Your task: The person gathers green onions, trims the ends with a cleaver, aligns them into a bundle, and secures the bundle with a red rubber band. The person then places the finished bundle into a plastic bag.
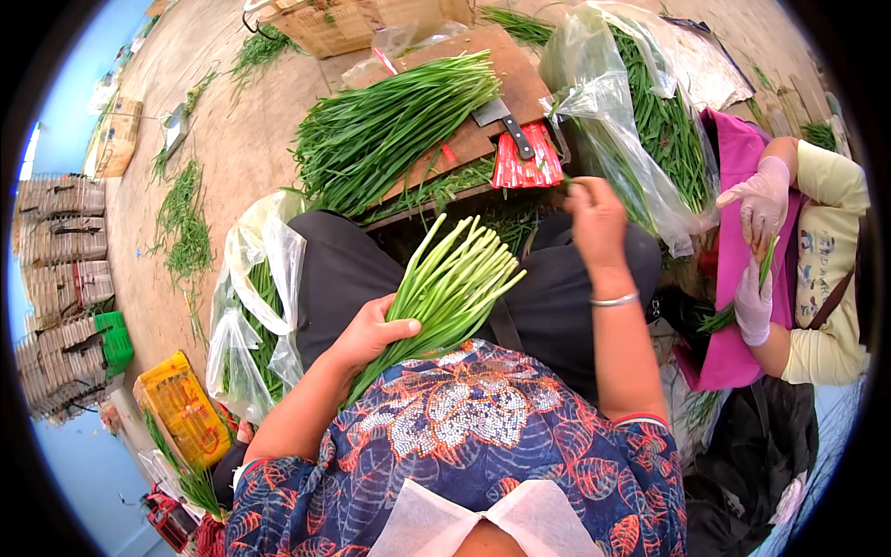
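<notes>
My left hand point(379, 331) grips a bunch of green leafy stalks, likely garlic chives point(452, 278), over my lap, pale ends pointing up and away. My right hand point(597, 216) is raised above my right knee, its fingers curled together; whether a thin piece is between them I cannot tell. Just beyond it lie red-and-white printed strips point(527, 167) on the edge of a low wooden board point(515, 76). A cleaver-like knife point(495, 115) with a black handle rests across the board and strips. A large pile of green stalks point(390, 125) covers the board's left part.
Clear plastic bags of greens stand to the left point(257, 313) and right point(640, 125). A plastic crate point(376, 24) is beyond the board, a yellow crate point(184, 407) at lower left. At right, a co-worker's gloved hands point(759, 209) hold a few stalks. Loose greens point(184, 223) litter the floor.
</notes>
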`<state>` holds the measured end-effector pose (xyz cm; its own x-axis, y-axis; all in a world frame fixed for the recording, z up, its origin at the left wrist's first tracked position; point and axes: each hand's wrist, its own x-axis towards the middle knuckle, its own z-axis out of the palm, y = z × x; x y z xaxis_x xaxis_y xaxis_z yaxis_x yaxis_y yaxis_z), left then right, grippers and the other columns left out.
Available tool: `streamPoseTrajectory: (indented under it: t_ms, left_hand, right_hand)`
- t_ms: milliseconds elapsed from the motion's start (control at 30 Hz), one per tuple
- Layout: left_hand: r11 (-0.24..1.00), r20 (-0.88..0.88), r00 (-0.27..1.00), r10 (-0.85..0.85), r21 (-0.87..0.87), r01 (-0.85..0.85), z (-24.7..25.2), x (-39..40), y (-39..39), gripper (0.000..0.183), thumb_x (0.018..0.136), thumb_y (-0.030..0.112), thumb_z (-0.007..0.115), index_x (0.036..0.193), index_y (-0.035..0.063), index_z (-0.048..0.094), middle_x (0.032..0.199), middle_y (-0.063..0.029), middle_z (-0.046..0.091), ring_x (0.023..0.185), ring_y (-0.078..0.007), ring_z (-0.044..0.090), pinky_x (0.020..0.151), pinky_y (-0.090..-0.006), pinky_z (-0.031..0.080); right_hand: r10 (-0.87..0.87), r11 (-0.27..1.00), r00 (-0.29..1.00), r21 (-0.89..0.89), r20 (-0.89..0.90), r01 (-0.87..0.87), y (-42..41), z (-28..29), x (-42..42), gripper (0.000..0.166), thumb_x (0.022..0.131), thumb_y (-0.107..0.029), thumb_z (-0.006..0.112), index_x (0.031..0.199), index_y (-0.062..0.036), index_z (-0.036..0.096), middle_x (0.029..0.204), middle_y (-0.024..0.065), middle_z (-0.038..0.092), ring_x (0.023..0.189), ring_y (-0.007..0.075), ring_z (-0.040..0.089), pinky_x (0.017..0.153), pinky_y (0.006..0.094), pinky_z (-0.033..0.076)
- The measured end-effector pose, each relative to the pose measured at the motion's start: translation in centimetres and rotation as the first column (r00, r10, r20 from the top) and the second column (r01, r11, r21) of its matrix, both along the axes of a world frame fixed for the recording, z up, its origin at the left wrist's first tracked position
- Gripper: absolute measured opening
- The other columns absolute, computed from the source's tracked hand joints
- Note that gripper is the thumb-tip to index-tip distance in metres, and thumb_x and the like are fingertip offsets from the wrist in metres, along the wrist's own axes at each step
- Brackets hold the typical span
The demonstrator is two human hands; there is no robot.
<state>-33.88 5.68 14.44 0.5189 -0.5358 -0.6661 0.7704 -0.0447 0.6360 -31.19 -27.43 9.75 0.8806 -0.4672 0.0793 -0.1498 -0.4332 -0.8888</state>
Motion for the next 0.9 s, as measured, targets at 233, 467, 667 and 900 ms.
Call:
streamPoseTrajectory:
  t_ms: [233, 467, 667, 900]
  left_hand:
    - [0.989, 0.054, 0.993, 0.109, -0.111, -0.102, -0.3, 0.4, 1.4, 0.074, 0.069, 0.024, 0.079, 0.129, -0.0039, 0.045, 0.12, -0.0104, 0.058, 0.107, -0.0191, 0.057, 0.096, -0.0326, 0.044]
    - [0.999, 0.075, 0.997, 0.014, -0.032, -0.012, 0.3, 1.6, 1.2, 0.062, 0.073, 0.014, 0.07, 0.128, -0.0045, 0.047, 0.117, -0.0101, 0.06, 0.103, -0.0176, 0.058, 0.093, -0.0315, 0.045]
    - [0.982, -0.109, 0.987, 0.118, -0.133, -0.132, -1.5, 2.0, 2.8, 0.046, 0.085, 0.022, 0.053, 0.122, -0.0064, 0.051, 0.11, -0.0175, 0.063, 0.093, -0.0248, 0.065, 0.086, -0.0364, 0.052]
    - [0.95, -0.237, 0.946, 0.222, -0.165, -0.265, -3.0, 0.6, 1.7, 0.046, 0.089, 0.022, 0.051, 0.126, -0.0064, 0.047, 0.116, -0.0203, 0.06, 0.099, -0.0284, 0.063, 0.091, -0.0395, 0.05]
  right_hand:
    - [0.603, 0.714, 0.756, -0.252, -0.255, -0.654, -1.9, 2.5, -5.4, 0.032, 0.083, -0.023, 0.065, 0.101, 0.0029, 0.062, 0.096, 0.0168, 0.066, 0.088, 0.0258, 0.063, 0.076, 0.0371, 0.049]
    - [0.55, 0.504, 0.832, 0.823, -0.074, -0.26, 8.7, 0.7, -4.2, 0.038, 0.087, -0.025, 0.065, 0.116, -0.0028, 0.056, 0.096, 0.0012, 0.063, 0.08, 0.0079, 0.059, 0.067, 0.0228, 0.048]
    - [0.529, 0.263, 0.84, 0.917, 0.122, -0.299, 8.8, 0.3, -3.1, 0.036, 0.084, -0.011, 0.066, 0.117, -0.0015, 0.056, 0.106, 0.0047, 0.064, 0.092, 0.0133, 0.06, 0.08, 0.0286, 0.049]
    - [0.382, 0.184, 0.903, 0.942, 0.195, -0.282, 9.2, -0.3, -3.7, 0.041, 0.08, -0.005, 0.069, 0.118, -0.0009, 0.056, 0.113, 0.0067, 0.063, 0.102, 0.0162, 0.06, 0.091, 0.0314, 0.047]
